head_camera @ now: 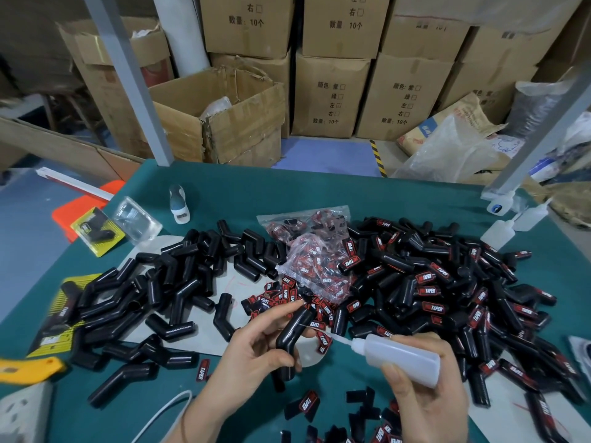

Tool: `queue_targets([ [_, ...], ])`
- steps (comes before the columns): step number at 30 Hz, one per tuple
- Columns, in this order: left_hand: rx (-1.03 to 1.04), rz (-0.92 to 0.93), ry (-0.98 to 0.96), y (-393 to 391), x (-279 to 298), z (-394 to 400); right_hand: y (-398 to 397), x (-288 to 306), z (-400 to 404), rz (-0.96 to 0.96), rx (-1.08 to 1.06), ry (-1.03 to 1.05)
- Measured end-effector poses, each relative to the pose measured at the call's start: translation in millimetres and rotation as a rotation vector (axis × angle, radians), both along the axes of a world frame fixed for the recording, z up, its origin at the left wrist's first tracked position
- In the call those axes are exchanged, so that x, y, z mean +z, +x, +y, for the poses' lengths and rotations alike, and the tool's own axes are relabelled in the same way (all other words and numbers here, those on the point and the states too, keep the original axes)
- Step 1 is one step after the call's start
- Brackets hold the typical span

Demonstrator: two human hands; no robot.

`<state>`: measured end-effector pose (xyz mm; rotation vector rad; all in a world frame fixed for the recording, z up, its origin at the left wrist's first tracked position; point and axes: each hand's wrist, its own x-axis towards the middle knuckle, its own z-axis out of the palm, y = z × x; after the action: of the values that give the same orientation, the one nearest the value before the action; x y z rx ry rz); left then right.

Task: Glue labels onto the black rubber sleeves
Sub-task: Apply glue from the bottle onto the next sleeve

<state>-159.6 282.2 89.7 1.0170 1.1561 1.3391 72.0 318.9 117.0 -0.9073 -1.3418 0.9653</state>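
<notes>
I see the sleeve (292, 338) held low at centre above the green table (415, 199), my left hand (256, 350) curled round its bent lower half. Its long arm runs up and right, open end toward the label bag (315, 266). My right hand (425, 394) grips the glue bottle (404, 356), lying almost level, nozzle pointing left at the sleeve. Bare sleeves (166, 289) heap left, labelled ones (447, 289) right, loose labels (281, 298) between. Open cloth lies only along the far edge, before the cartons (329, 94).
</notes>
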Motion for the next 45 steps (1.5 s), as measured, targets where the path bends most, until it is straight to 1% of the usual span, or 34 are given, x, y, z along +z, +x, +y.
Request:
queue_targets([
  [5, 0.001, -0.032, 0.000, 0.1, 0.9, 0.5, 1.0, -1.0, -1.8, -0.007, 0.015, -0.014],
  [9, 0.001, 0.003, 0.009, -1.0, -3.1, 0.5, 0.5, 1.2, -0.7, -0.002, 0.001, -0.008],
  [19, 0.007, -0.023, 0.005, -2.1, -5.1, 0.8, -0.2, 4.2, -3.9, -0.034, 0.036, -0.050],
  [23, 0.008, -0.005, -0.004, -2.7, -6.1, -0.4, -0.5, 3.5, -4.7, -0.014, 0.035, -0.046],
  [28, 0.010, -0.032, 0.000, -1.4, -0.9, 0.3, -0.7, 3.2, -4.2, -0.005, 0.038, -0.057],
  [40, -0.001, 0.016, 0.005, -1.7, -0.9, 0.3, -1.1, 2.0, -4.4, -0.013, 0.062, -0.043],
  [45, 0.023, 0.004, 0.002, -1.6, -1.6, 1.1, 0.1, 0.3, -3.3, 0.026, 0.035, -0.034],
])
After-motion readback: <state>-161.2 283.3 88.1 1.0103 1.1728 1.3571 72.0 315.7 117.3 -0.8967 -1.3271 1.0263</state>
